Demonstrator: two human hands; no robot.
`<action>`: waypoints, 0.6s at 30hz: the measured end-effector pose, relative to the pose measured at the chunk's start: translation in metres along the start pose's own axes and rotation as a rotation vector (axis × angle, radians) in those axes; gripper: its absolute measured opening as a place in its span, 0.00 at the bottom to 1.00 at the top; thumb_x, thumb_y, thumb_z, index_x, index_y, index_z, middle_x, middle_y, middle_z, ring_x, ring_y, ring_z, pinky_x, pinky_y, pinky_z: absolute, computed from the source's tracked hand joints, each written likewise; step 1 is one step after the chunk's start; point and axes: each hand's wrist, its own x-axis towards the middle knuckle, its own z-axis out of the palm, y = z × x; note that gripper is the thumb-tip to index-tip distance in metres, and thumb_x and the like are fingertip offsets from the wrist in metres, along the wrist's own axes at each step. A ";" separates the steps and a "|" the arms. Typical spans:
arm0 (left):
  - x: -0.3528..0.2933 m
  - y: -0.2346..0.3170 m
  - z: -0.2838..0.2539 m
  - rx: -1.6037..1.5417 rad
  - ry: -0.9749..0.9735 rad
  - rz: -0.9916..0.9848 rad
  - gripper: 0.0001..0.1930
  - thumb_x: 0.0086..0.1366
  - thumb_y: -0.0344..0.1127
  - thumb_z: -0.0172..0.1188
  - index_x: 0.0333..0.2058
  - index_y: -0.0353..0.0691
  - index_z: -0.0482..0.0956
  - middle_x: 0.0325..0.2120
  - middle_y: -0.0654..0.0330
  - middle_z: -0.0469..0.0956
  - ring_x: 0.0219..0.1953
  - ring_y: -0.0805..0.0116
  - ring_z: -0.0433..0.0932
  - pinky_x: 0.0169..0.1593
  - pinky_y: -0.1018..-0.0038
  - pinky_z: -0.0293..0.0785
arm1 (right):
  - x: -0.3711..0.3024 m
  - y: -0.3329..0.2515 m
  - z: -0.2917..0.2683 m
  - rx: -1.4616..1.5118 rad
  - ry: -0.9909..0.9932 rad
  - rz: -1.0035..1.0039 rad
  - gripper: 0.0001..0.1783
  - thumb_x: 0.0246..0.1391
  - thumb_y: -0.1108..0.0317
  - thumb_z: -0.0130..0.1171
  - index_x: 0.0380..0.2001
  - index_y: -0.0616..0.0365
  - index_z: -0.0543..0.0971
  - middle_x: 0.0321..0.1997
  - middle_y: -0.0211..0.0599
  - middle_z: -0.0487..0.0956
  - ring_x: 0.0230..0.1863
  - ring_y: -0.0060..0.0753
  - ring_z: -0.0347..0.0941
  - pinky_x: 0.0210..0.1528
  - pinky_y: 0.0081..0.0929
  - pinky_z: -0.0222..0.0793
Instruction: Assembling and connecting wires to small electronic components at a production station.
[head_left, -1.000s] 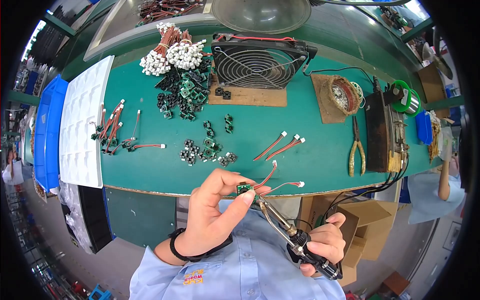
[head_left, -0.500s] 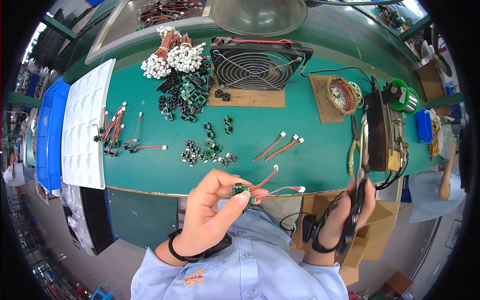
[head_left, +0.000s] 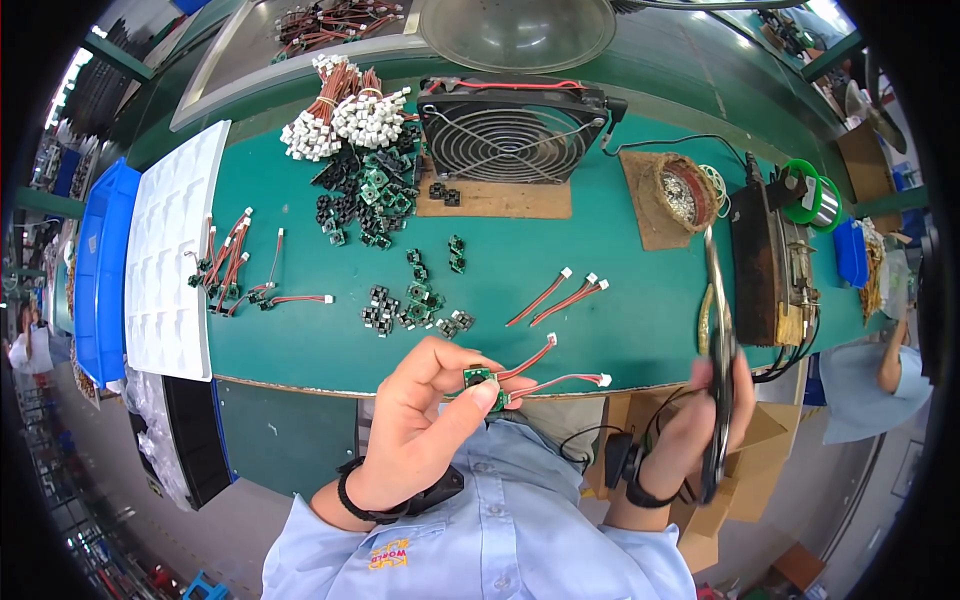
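Pinched between the thumb and fingers of my left hand (head_left: 425, 430) are small green circuit boards (head_left: 477, 378). Two sets of red-brown wires with white connectors (head_left: 574, 381) stick out to the right from them. My right hand (head_left: 690, 420) is closed around a soldering iron (head_left: 722, 370) with a dark handle, slightly blurred. The iron's long metal end points away from me, its tip at the near right rim of a round bowl of metal shavings (head_left: 682, 195). Behind the iron lie pliers with yellowish handles (head_left: 704, 315), partly hidden.
A black fan (head_left: 510, 140) stands at the back. Loose boards (head_left: 415, 295), spare wires (head_left: 570, 298) and bundled connectors (head_left: 345, 110) lie on the green table (head_left: 330, 250). At left are a white tray (head_left: 170, 260) and blue bin (head_left: 103, 270); at right, a dark box (head_left: 768, 260) and solder spool (head_left: 815, 200).
The soldering iron in my right hand has swung left, its tip moving from beside the dark box to the bowl's rim. My left hand and the boards have hardly moved.
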 end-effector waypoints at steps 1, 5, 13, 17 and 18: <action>0.001 -0.001 -0.001 0.019 0.015 0.009 0.06 0.63 0.23 0.47 0.39 0.31 0.65 0.37 0.46 0.78 0.41 0.68 0.77 0.45 0.73 0.70 | -0.010 -0.001 -0.005 0.019 -0.027 -0.111 0.23 0.54 0.57 0.50 0.49 0.60 0.70 0.41 0.38 0.75 0.30 0.21 0.67 0.39 0.19 0.61; 0.004 -0.003 0.000 0.082 0.010 0.042 0.06 0.63 0.23 0.47 0.39 0.32 0.65 0.37 0.47 0.78 0.40 0.68 0.77 0.45 0.75 0.70 | -0.014 -0.013 -0.025 0.066 -0.387 -0.447 0.24 0.50 0.45 0.48 0.38 0.55 0.73 0.19 0.27 0.74 0.18 0.20 0.63 0.41 0.34 0.52; 0.001 -0.004 -0.002 0.169 0.038 0.044 0.06 0.63 0.25 0.49 0.38 0.32 0.65 0.36 0.48 0.79 0.40 0.71 0.78 0.45 0.78 0.68 | -0.025 -0.027 -0.023 0.116 -0.395 -0.333 0.20 0.45 0.46 0.56 0.30 0.51 0.78 0.16 0.23 0.74 0.16 0.20 0.67 0.42 0.31 0.49; 0.000 -0.001 0.002 0.168 0.040 0.038 0.06 0.62 0.25 0.49 0.38 0.33 0.65 0.35 0.48 0.80 0.40 0.72 0.78 0.47 0.79 0.65 | -0.020 -0.031 -0.021 0.107 -0.489 -0.342 0.21 0.44 0.46 0.57 0.31 0.52 0.79 0.17 0.24 0.75 0.17 0.20 0.68 0.42 0.31 0.49; 0.000 0.000 0.003 0.157 0.044 0.034 0.06 0.62 0.25 0.49 0.38 0.33 0.65 0.34 0.48 0.80 0.40 0.72 0.78 0.48 0.79 0.64 | -0.020 -0.031 -0.021 0.108 -0.488 -0.342 0.21 0.44 0.46 0.57 0.31 0.52 0.79 0.17 0.24 0.75 0.17 0.20 0.68 0.42 0.31 0.49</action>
